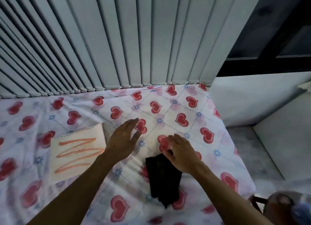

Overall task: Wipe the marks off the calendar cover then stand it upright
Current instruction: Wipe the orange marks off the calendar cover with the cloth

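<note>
Calendar (76, 155) flat, orange-scribbled, beside spread empty left hand (123, 140); right hand (180, 153) fingers on black cloth (164, 177).

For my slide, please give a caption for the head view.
Right hand reaches the black cloth; marked calendar lies flat.

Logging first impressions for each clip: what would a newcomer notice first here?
Orange zigzag marks on the calendar cover, lying flat at left on the heart-print sheet. In the middle, the right hand reaches onto a black cloth; the left hand hovers open beside the calendar. Grey vertical blinds fill the background.
</note>
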